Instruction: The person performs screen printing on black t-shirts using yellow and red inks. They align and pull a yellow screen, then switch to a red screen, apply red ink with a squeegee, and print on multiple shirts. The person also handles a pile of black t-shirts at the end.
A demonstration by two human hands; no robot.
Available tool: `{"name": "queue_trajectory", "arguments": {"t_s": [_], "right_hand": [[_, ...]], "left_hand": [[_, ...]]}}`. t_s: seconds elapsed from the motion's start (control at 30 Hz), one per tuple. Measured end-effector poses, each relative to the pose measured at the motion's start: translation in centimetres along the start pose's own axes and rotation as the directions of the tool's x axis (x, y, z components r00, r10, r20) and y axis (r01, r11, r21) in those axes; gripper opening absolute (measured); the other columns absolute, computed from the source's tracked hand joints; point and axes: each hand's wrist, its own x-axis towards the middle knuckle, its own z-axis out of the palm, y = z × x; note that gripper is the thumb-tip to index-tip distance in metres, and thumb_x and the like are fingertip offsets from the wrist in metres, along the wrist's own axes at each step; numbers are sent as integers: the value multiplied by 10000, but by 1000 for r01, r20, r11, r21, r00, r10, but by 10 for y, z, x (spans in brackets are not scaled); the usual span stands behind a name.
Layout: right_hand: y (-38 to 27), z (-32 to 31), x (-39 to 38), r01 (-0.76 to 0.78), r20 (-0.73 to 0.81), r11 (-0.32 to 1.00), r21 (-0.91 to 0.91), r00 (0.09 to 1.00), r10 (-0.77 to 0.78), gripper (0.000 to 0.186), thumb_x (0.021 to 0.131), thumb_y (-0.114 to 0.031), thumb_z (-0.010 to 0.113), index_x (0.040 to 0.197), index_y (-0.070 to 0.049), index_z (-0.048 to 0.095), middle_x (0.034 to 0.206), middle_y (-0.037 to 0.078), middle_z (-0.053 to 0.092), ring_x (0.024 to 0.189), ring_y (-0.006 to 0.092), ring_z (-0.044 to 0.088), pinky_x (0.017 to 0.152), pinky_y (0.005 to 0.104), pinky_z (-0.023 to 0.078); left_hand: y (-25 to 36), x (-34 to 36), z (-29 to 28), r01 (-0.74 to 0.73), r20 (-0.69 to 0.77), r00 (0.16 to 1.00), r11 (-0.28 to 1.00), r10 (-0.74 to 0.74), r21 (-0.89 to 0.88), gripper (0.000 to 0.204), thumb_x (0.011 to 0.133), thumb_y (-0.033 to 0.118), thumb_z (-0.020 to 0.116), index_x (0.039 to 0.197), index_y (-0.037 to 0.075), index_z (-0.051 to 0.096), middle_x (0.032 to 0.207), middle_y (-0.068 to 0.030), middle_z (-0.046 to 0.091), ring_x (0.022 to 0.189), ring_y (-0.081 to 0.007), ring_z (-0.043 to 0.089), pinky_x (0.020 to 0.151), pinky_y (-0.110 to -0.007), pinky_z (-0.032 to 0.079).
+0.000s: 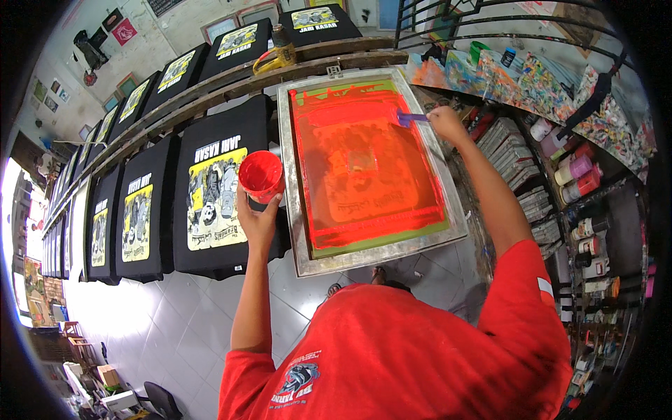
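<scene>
My left hand (256, 222) is wrapped round a cup (261, 175) of bright red ink, held beside the left edge of a screen-printing frame (456, 225). The frame has a metal rim, and red ink (343, 113) lies thickest across the far part of its mesh. A printed picture shows faintly through the mesh. My right hand (446, 123) grips a purple spatula (413, 118) by its handle. The spatula's blade is over the ink at the frame's far right; whether it touches the mesh I cannot tell.
Black T-shirts (183, 142) with yellow and white prints lie on boards in two rows to the left. A yellow heat gun (274, 60) rests on the rail behind the frame. Shelves of ink pots (577, 170) stand at the right, below a paint-splashed panel (528, 87).
</scene>
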Motion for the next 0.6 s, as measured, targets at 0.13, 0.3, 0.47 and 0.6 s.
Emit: {"name": "queue_trajectory", "arguments": {"t_s": [0.13, 0.3, 0.47, 0.6], "right_hand": [[-21, -27, -54, -559, 232, 579, 594, 808, 542, 198, 941, -271, 576, 860, -94, 610, 604, -66, 409, 448, 51, 339, 402, 234, 262], [-75, -65, -150, -528, 431, 41, 848, 734, 525, 117, 940, -213, 597, 872, -132, 547, 615, -73, 367, 496, 25, 305, 428, 199, 219], [-158, -120, -249, -473, 316, 190, 861, 788, 529, 124, 948, -235, 585, 893, -124, 600, 632, -77, 376, 525, 26, 315, 452, 203, 233], [-203, -138, -318, -154, -257, 970, 187, 945, 200, 247, 916, -236, 595, 839, -10, 656, 634, 54, 549, 589, 127, 518, 539, 336, 422]], "left_hand": [[-16, -2, 15, -36, 38, 999, 999, 36, 3, 740, 686, 157, 839, 1300, -24, 467, 1277, -172, 549, 1196, -286, 512, 1024, -376, 379], [-10, 3, 56, -185, 162, 971, 982, 178, 28, 768, 648, 249, 845, 1293, 37, 487, 1200, -174, 572, 1107, -363, 534, 966, -456, 380], [12, -19, 117, -338, 320, 893, 941, 317, 10, 820, 671, 274, 840, 1348, 18, 454, 1320, -221, 520, 1265, -388, 444, 1071, -462, 307], [22, -68, 155, -332, 478, 790, 924, 383, -192, 876, 691, 291, 835, 1388, -20, 405, 1423, -251, 413, 1343, -385, 362, 1130, -468, 229]]}}
